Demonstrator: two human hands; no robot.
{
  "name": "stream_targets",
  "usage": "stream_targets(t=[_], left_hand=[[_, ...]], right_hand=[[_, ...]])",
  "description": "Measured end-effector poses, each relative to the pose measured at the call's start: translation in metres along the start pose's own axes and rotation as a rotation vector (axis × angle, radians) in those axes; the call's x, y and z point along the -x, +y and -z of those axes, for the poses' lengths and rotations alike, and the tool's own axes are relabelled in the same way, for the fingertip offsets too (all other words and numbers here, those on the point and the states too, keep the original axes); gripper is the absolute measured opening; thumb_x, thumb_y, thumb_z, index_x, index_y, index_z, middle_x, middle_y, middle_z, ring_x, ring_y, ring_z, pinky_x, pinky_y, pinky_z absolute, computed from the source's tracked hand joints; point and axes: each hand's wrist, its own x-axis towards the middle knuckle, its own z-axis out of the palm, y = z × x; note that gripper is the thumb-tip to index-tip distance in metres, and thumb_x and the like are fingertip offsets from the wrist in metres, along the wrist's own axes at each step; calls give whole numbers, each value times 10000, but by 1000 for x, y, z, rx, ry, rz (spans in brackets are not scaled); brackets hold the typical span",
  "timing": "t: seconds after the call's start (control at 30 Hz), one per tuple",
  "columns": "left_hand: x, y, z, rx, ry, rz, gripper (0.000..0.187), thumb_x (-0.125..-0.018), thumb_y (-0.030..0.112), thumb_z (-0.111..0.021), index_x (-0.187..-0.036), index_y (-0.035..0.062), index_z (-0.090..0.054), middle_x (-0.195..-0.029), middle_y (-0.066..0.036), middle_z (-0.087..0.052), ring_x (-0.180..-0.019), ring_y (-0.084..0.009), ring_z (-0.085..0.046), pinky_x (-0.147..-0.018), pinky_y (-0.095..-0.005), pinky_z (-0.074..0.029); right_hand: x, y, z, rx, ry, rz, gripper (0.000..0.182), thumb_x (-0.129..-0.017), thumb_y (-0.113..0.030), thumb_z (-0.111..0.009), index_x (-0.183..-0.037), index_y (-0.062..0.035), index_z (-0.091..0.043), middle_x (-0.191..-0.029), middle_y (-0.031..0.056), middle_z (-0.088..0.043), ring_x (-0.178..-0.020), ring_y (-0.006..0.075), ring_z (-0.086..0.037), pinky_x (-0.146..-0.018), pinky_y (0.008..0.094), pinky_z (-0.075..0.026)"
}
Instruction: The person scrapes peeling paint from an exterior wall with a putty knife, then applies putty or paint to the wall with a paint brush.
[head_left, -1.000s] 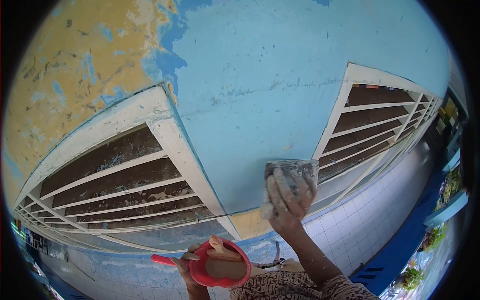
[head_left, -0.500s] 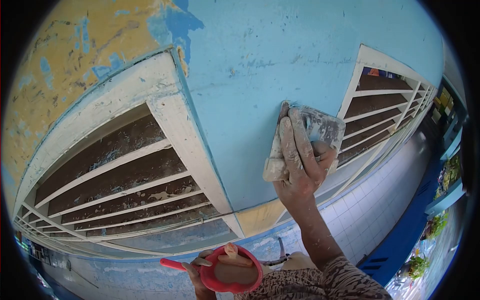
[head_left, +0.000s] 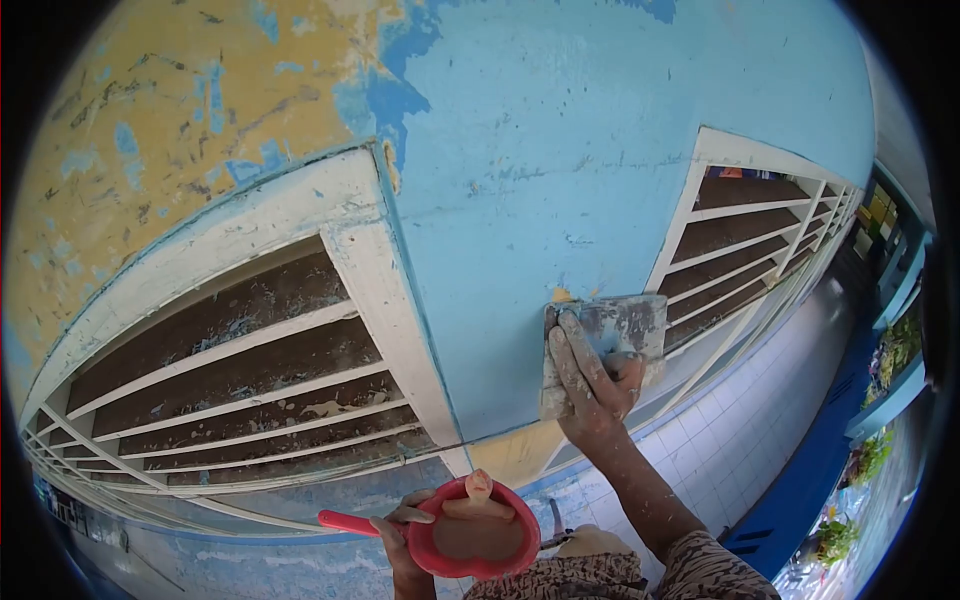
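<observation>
My right hand (head_left: 590,385), dusted with white filler, presses a flat grey trowel blade (head_left: 618,332) against the light blue wall (head_left: 560,150) between two louvred windows. A small yellowish spot (head_left: 561,296) of filler shows at the blade's top left corner. Low in the view, my left hand (head_left: 400,535) grips the handle of a red scoop-shaped container (head_left: 470,535) holding tan filler paste, with a small putty knife handle (head_left: 478,487) standing in it.
White-framed louvre windows sit left (head_left: 260,370) and right (head_left: 740,240) of the blue strip. Peeling yellow paint (head_left: 150,130) covers the upper left wall. White tiles (head_left: 740,440) line the lower wall, with a blue bench and plants (head_left: 880,440) at far right.
My right hand rose with the trowel up the wall half a second ago, then came back down to about mid-height. The red container stays low in my left hand.
</observation>
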Motion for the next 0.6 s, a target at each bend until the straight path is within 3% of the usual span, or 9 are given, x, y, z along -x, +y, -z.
stream_targets(t=[0.33, 0.47, 0.53, 0.6], left_hand=[[-5, -4, -15, 14, 83, 46, 780, -996, 619, -221, -783, 17, -668, -1175, -213, -607, -1089, -340, -583, -983, -467, -451], [0, -6, -14, 27, 69, 61, 760, -1012, 592, -221, -749, 17, -642, -1149, -182, -622, -1068, -345, -588, -997, -475, -441], [3, -6, -13, 9, 68, 42, 760, -1012, 592, -221, -750, 16, -643, -1151, -183, -623, -1062, -345, -590, -996, -474, -441], [5, -9, -14, 6, 68, 17, 761, -1013, 591, -221, -751, 15, -644, -1153, -184, -623, -1057, -346, -591, -995, -474, -442]], right_hand=[[10, 23, -18, 13, 19, -1, 471, -650, -139, -701, -1120, -120, -721, -1254, -10, -636, -746, 222, -435, -679, 389, -383], [5, 18, -24, -127, 59, -35, 494, -646, -17, -695, -1139, -47, -688, -1229, 43, -649, -863, 203, -559, -683, 348, -394], [-22, 14, -1, -41, 65, -26, 482, -616, -154, -699, -1097, -139, -723, -1206, -13, -651, -733, 245, -440, -662, 409, -389], [-25, 15, -1, -29, 80, -1, 494, -607, -155, -703, -1101, -136, -720, -1211, -10, -650, -742, 244, -441, -664, 409, -387]])
